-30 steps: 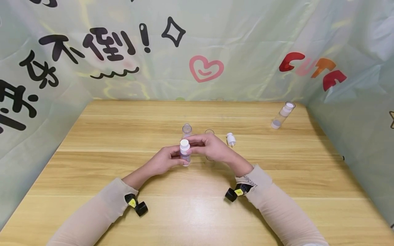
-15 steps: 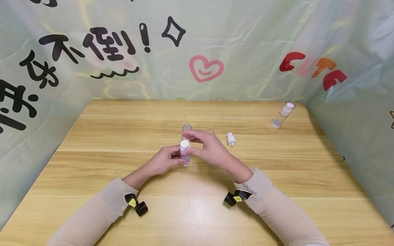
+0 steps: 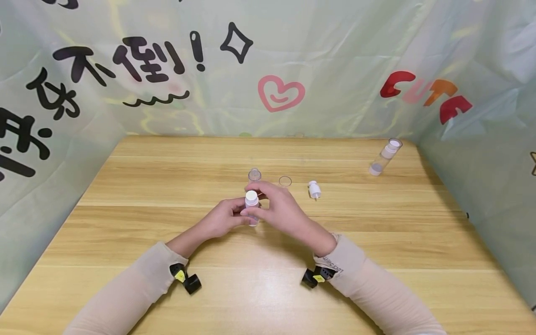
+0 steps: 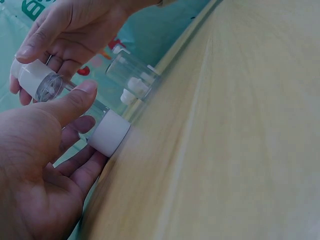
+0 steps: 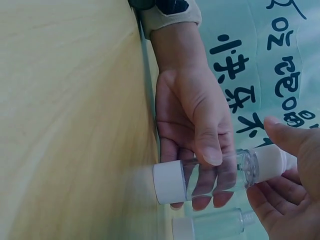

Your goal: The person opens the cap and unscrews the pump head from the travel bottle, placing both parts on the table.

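Note:
A clear bottle [image 5: 210, 175] with a white base [image 4: 110, 132] stands near the middle of the table. My left hand [image 3: 219, 218] grips its clear body, thumb on the near side and fingers curled behind. On the bottle's top sits a white pump [image 3: 251, 199]. My right hand [image 3: 284, 207] holds this pump between thumb and fingers, as both wrist views show. Just behind my hands stands a second clear bottle [image 3: 254, 175], partly hidden by the right fingers in the head view. The right wrist view shows its white base [image 5: 183, 229] too.
A clear cylindrical cover [image 3: 285, 181] stands behind my right hand. Right of it lies a loose white pump [image 3: 314, 190] with a short stem. An assembled bottle [image 3: 383, 158] stands at the table's back right. Printed cloth [image 3: 188, 116] borders the table.
My right hand has loosened its fingers from the pump, turned at the wrist and closed round it again, its forearm shifting nearer and left. My left hand and the bottle have stayed put.

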{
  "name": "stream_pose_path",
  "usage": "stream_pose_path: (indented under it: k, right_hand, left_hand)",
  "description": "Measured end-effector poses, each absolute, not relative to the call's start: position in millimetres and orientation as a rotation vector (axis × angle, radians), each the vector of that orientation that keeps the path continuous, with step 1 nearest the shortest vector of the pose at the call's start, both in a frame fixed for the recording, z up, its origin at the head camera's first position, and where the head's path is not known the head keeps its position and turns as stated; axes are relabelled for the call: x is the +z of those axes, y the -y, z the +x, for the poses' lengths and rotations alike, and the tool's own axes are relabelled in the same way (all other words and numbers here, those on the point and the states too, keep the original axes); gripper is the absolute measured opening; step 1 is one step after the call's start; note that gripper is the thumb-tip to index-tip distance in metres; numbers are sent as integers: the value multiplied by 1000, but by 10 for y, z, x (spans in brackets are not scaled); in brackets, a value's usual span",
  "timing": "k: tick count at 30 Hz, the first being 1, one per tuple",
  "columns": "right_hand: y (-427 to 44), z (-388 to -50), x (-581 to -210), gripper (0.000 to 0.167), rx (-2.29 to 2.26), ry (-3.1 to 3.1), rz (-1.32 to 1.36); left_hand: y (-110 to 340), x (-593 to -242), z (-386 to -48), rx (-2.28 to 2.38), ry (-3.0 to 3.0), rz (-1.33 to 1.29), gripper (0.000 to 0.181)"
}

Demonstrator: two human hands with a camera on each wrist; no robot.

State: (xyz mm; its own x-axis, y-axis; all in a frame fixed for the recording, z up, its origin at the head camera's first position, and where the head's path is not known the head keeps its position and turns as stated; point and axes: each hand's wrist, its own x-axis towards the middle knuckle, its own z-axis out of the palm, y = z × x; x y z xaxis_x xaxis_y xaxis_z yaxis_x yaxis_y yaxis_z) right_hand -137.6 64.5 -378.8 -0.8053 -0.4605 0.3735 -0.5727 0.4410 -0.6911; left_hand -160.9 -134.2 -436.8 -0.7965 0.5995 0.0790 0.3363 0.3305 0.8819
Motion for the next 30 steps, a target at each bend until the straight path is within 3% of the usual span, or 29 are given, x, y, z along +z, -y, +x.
stream_pose_path:
  k: [11, 30]
  right_hand:
    - [-642, -1397, -3811, 29, 1340, 2542, 920]
    - [-758, -1494, -3763, 30, 1691, 2593, 960]
  left_hand:
    - [1360, -4384, -1606, 1461, -2322, 864, 34]
    - [1352, -4373, -1606, 1456, -2310, 838, 32]
